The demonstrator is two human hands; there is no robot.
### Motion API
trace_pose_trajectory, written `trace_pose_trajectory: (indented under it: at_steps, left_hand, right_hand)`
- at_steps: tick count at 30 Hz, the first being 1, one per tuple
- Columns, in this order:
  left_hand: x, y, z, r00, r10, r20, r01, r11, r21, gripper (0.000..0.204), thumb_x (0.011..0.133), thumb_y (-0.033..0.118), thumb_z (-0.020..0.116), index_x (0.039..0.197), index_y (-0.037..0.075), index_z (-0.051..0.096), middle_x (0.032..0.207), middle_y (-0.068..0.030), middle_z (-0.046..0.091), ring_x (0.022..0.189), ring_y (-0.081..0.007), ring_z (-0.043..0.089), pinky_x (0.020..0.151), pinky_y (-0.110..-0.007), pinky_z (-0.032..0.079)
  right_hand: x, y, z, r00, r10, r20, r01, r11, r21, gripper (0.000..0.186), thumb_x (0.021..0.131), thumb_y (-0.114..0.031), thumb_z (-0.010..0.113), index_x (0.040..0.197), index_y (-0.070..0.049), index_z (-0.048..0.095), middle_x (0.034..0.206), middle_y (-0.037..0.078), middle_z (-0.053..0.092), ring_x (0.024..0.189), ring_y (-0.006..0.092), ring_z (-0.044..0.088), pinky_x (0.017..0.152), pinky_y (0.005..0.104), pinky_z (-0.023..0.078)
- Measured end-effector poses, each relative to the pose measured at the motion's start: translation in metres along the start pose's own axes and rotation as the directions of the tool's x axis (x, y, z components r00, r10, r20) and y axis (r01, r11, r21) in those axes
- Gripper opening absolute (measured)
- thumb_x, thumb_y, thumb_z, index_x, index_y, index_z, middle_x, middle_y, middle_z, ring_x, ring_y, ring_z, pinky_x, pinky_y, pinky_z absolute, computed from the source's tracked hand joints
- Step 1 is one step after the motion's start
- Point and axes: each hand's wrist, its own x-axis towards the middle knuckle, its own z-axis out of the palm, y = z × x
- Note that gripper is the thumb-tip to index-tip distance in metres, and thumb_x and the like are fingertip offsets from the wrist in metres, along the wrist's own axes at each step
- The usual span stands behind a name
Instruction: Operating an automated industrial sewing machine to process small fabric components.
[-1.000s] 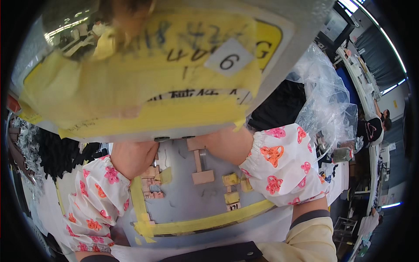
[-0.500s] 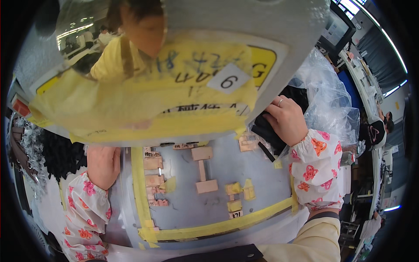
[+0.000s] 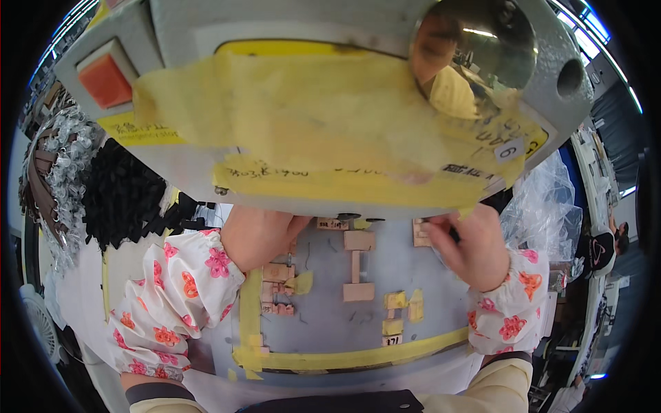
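My left hand point(image 3: 258, 237), in a flowered sleeve cover, rests at the left back of a grey work plate point(image 3: 323, 323). Its fingers reach under the overhanging machine head point(image 3: 330, 117) and are hidden. My right hand point(image 3: 468, 248) is at the plate's right back, its fingertips pinched on a thin dark piece beside a small tan block point(image 3: 420, 233). Between my hands a tan I-shaped guide point(image 3: 359, 265) is fixed to the plate. A column of tan blocks point(image 3: 275, 289) runs just below my left hand.
Yellow tape point(image 3: 358, 358) borders the plate, and small yellow tabs point(image 3: 396, 301) lie on it. The grey machine head has a red button point(image 3: 105, 79) and a shiny round knob point(image 3: 475, 48). Black pieces point(image 3: 124, 199) are piled at the left. A clear plastic bag point(image 3: 544, 213) lies at the right.
My right hand left the black pieces in the plastic bag and came in to the plate's right back. My left hand moved right, under the machine head. The view tilted up.
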Motion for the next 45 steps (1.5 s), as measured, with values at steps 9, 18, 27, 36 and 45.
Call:
trace_pose_trajectory:
  at_steps: [9,18,27,36,45]
  left_hand:
    - [0.000,0.001,-0.001,0.992,0.126,-0.001,-0.124,0.980,0.157,0.020,0.068,0.002,0.058,0.087,0.000,0.062,0.088,-0.0168,0.059,0.079,-0.0352,0.057,0.067,-0.041,0.047]
    - [0.004,0.000,0.001,0.983,0.181,-0.040,-0.169,0.963,0.209,0.017,0.068,0.008,0.062,0.084,0.002,0.063,0.084,-0.0133,0.060,0.079,-0.0323,0.058,0.067,-0.038,0.048]
    - [-0.001,0.012,-0.002,0.997,-0.077,-0.029,0.069,0.975,-0.210,0.021,0.074,0.013,0.063,0.094,0.005,0.063,0.085,-0.0109,0.059,0.071,-0.0287,0.059,0.062,-0.036,0.047]
    - [-0.002,0.008,-0.002,0.965,0.235,-0.120,-0.225,0.970,0.091,0.026,0.071,0.001,0.058,0.096,0.005,0.062,0.088,-0.0125,0.058,0.076,-0.0319,0.057,0.064,-0.038,0.046]
    - [0.003,0.009,0.002,0.979,0.189,-0.077,-0.196,0.977,-0.088,0.025,0.070,0.003,0.063,0.095,0.003,0.064,0.087,-0.0139,0.061,0.077,-0.0326,0.058,0.065,-0.037,0.047]
  right_hand:
    - [0.019,0.001,0.061,1.000,0.016,0.004,-0.016,0.857,0.515,0.019,0.075,0.002,0.059,0.094,-0.001,0.058,0.069,0.012,0.059,0.058,0.0286,0.057,0.056,0.0323,0.047]
    - [0.015,0.008,0.068,0.993,-0.071,-0.098,0.092,0.967,0.236,0.018,0.073,-0.004,0.063,0.091,-0.002,0.062,0.082,0.014,0.061,0.069,0.0322,0.059,0.059,0.0360,0.048]
    - [0.016,0.017,0.065,0.945,-0.307,-0.113,0.314,0.948,0.047,0.015,0.070,-0.002,0.062,0.085,-0.002,0.061,0.081,0.014,0.060,0.071,0.0339,0.059,0.058,0.0395,0.048]
    - [0.016,0.020,0.064,0.957,-0.271,-0.099,0.282,0.953,0.112,0.013,0.066,0.000,0.062,0.079,-0.001,0.061,0.078,0.015,0.058,0.068,0.0339,0.058,0.059,0.0391,0.049]
    - [0.016,0.020,0.065,0.965,-0.240,-0.104,0.253,0.958,0.132,0.014,0.065,0.002,0.063,0.078,-0.001,0.061,0.079,0.014,0.058,0.070,0.0342,0.058,0.060,0.0390,0.049]
